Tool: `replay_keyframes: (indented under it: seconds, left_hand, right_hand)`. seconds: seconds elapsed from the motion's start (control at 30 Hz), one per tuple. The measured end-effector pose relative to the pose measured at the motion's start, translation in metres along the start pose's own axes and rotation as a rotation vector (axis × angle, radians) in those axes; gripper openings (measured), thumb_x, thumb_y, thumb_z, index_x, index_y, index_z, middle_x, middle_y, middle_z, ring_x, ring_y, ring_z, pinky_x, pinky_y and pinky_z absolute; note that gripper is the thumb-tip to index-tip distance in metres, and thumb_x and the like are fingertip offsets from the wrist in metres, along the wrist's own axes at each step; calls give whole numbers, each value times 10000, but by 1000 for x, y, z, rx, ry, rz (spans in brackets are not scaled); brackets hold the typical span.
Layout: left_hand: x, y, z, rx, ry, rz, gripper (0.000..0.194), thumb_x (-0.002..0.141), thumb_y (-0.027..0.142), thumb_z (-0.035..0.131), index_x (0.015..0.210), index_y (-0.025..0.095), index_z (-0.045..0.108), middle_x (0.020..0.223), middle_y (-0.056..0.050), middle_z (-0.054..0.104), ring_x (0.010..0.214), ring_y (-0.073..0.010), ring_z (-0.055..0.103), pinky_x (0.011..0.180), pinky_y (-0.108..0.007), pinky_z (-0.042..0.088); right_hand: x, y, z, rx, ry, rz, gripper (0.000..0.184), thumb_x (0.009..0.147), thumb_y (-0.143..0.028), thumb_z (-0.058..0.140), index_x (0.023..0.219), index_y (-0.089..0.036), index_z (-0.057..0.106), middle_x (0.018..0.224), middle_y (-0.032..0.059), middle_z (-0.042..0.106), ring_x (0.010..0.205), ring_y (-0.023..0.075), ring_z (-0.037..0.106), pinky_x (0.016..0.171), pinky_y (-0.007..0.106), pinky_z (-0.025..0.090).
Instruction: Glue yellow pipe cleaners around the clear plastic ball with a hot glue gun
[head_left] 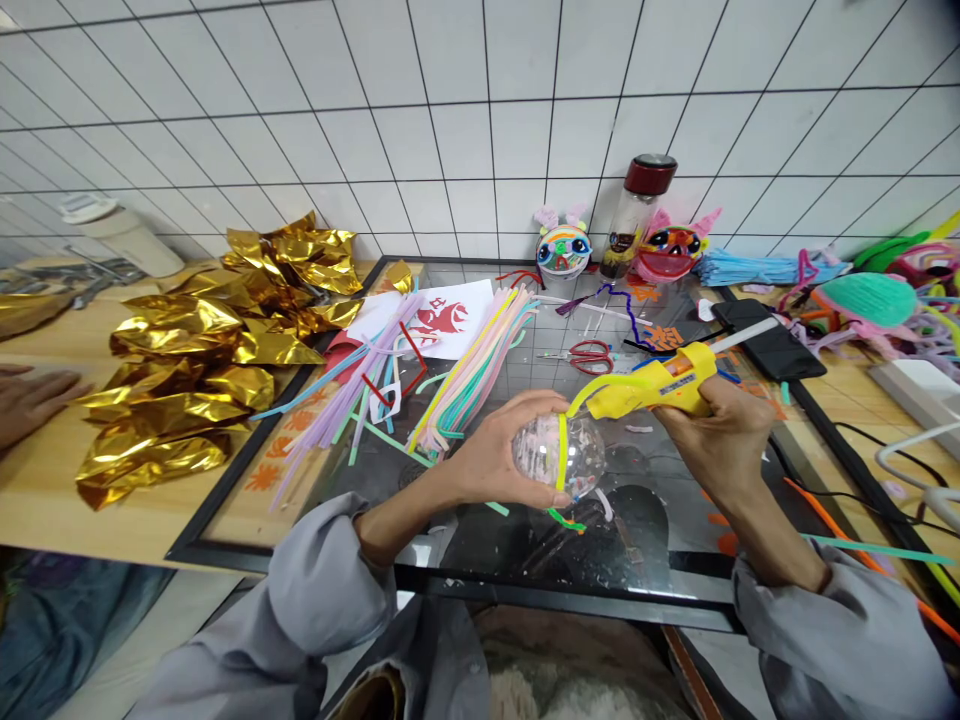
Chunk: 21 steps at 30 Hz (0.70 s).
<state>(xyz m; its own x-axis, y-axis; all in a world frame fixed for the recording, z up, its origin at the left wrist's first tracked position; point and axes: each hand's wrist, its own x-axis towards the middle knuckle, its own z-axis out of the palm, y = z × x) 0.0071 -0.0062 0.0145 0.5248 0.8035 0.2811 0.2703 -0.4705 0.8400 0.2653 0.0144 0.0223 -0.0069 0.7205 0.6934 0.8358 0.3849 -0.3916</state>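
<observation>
My left hand [502, 450] grips a clear plastic ball [585, 455] from its left side, fingers over the top and thumb below. A yellow pipe cleaner [563, 455] runs upright around the ball's middle. Its loose end bends off the top toward the right, in front of the glue gun's tip. Closed around the handle of a yellow hot glue gun [652, 385] is my right hand [720, 430]. The gun points left at the top of the ball, and a white glue stick [746, 335] sticks out of its back. Whether the nozzle touches the ball is hidden.
Bundled pipe cleaners [480, 370], red-handled scissors [589, 357] and a black phone [772, 335] lie beyond my hands. Gold foil [202, 350] covers the left side, near another person's hand [34, 400]. Decorated balls [564, 250] and a glass bottle [626, 225] stand by the wall.
</observation>
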Motion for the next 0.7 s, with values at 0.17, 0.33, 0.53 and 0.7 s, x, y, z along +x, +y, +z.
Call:
replay_keyframes:
  seconds: [0.17, 0.33, 0.53, 0.7]
  left_hand:
    - [0, 0, 0, 16, 1, -8, 837, 527, 397, 897, 1263, 174, 569, 1358, -154, 572, 1289, -340, 534, 1139, -506, 398]
    - [0, 1, 0, 13, -1, -2, 833, 538, 393, 894, 1268, 157, 571, 1360, -160, 568, 1289, -337, 537, 1142, -495, 398]
    - [1, 0, 0, 22, 13, 0, 818, 539, 385, 893, 1257, 162, 569, 1348, -161, 572, 1274, -332, 546, 1132, -504, 403]
    - [1, -2, -2, 23, 30, -1, 823, 529, 382, 902, 1242, 137, 573, 1339, -175, 577, 1275, -332, 545, 1133, -488, 403]
  right_hand:
    - [-1, 2, -1, -34, -3, 25, 331, 710, -325, 650, 546, -235, 378, 492, -60, 321, 465, 98, 266, 459, 275, 201]
    - [0, -1, -2, -12, -9, 24, 318, 714, -329, 640, 545, -236, 388, 491, -56, 329, 462, 102, 268, 459, 278, 200]
    - [0, -1, -2, 19, -11, -21, 304, 712, -295, 641, 547, -232, 393, 490, -61, 344, 450, 97, 276, 458, 276, 199]
    - [1, -2, -3, 42, -28, -13, 313, 697, -321, 629, 529, -235, 379, 480, -55, 364, 434, 98, 291, 454, 279, 195]
